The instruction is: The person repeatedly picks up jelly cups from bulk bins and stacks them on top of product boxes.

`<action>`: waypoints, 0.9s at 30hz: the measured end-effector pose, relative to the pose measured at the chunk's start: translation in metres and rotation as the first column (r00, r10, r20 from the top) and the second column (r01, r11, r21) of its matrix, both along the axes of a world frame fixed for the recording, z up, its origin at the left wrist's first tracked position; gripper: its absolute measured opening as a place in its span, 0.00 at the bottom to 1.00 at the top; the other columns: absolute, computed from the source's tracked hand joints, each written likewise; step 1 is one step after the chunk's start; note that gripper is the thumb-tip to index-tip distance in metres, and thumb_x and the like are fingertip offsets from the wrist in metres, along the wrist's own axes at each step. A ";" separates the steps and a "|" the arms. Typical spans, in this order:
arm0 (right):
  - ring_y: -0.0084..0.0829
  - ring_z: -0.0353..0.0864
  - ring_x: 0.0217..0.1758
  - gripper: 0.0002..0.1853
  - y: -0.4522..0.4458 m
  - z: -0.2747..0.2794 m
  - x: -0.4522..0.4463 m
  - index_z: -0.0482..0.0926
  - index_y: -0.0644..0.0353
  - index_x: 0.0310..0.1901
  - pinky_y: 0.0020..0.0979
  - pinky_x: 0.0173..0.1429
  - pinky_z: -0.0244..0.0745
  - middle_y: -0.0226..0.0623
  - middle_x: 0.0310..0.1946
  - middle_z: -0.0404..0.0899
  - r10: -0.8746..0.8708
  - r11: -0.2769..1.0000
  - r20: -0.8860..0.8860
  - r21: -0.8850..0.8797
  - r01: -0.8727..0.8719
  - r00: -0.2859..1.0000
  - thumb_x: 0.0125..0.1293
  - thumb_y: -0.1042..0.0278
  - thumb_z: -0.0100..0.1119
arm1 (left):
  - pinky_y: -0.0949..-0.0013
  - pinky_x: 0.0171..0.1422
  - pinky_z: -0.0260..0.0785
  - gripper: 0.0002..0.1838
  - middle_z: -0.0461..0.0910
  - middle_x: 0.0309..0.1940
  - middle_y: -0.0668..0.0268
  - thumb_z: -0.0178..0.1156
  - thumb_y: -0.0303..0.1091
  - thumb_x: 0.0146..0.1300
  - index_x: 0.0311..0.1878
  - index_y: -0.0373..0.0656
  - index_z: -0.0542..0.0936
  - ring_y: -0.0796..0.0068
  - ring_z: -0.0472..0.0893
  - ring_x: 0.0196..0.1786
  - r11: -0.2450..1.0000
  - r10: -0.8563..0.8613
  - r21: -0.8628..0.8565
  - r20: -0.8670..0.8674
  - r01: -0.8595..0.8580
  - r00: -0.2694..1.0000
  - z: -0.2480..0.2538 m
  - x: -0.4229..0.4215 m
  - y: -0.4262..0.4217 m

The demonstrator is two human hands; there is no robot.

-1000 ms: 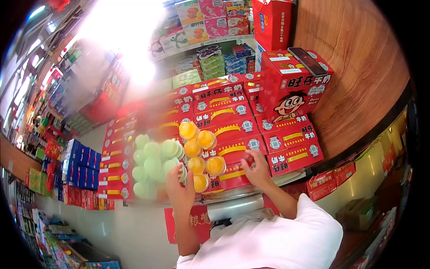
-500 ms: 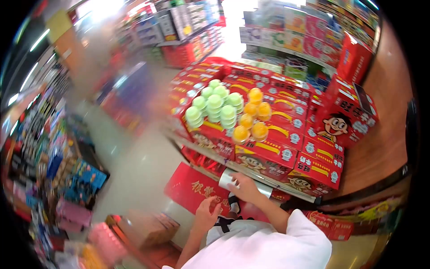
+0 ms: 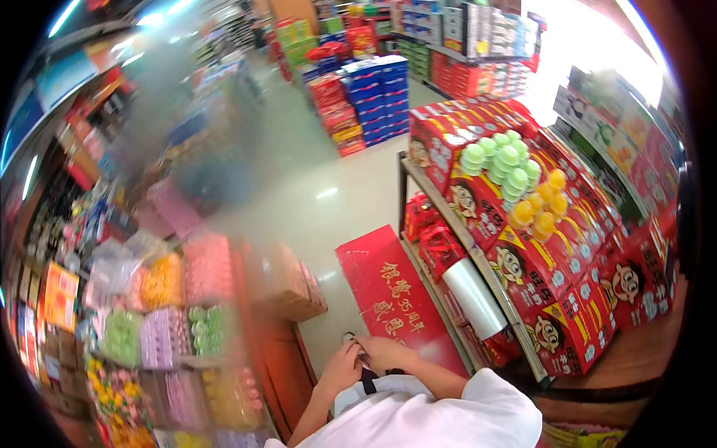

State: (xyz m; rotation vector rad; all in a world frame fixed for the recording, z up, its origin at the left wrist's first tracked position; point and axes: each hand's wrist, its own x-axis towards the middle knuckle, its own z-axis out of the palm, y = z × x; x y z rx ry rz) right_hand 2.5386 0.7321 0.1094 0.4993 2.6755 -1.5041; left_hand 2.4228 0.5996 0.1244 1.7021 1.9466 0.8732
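Observation:
My left hand (image 3: 343, 366) and my right hand (image 3: 384, 354) meet in front of my waist. Their fingers are curled and pressed together; a small dark spot shows between them, too small to name. To the right of both hands, a white plastic roll (image 3: 475, 300) hangs tilted along the front of a display shelf, touched by neither. On the red boxes (image 3: 549, 272) above it stand stacked pale green cups (image 3: 515, 179) and a group of orange cups (image 3: 544, 205).
A wooden counter edge (image 3: 280, 351) and a cardboard box (image 3: 295, 284) stand to my left, beside bins of colourful small goods (image 3: 146, 332). A red printed board (image 3: 381, 276) lies ahead, low by the shelf. Blue boxes (image 3: 377, 101) are stacked farther down the aisle.
My view has swung left, so the display now sits farther right. My right hand has left the white roll and come together with my left hand.

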 end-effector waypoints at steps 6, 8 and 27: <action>0.57 0.82 0.44 0.25 -0.031 0.018 -0.075 0.70 0.61 0.61 0.49 0.48 0.77 0.57 0.40 0.82 0.286 0.954 -0.021 0.100 -0.282 0.958 0.62 0.67 0.57 | 0.53 0.52 0.74 0.22 0.69 0.55 0.50 0.58 0.23 0.53 0.54 0.37 0.72 0.45 0.77 0.51 0.949 0.314 -0.042 0.045 -0.312 0.948 0.008 -0.023 -0.058; 0.56 0.82 0.46 0.25 -0.051 0.030 -0.102 0.69 0.60 0.62 0.48 0.50 0.77 0.57 0.43 0.81 0.366 0.927 0.022 0.078 -0.366 0.930 0.62 0.68 0.56 | 0.53 0.53 0.74 0.22 0.68 0.56 0.49 0.58 0.23 0.54 0.55 0.38 0.72 0.44 0.77 0.52 0.904 0.428 -0.088 0.131 -0.419 0.894 0.007 -0.034 -0.081; 0.56 0.78 0.52 0.22 -0.265 -0.003 -0.330 0.71 0.66 0.57 0.47 0.54 0.74 0.59 0.46 0.78 0.790 0.603 -0.110 -0.035 -0.797 0.603 0.65 0.63 0.59 | 0.49 0.52 0.71 0.21 0.76 0.47 0.45 0.61 0.40 0.63 0.56 0.39 0.74 0.43 0.77 0.48 0.209 0.975 -0.117 0.104 -0.971 0.198 -0.100 -0.171 -0.332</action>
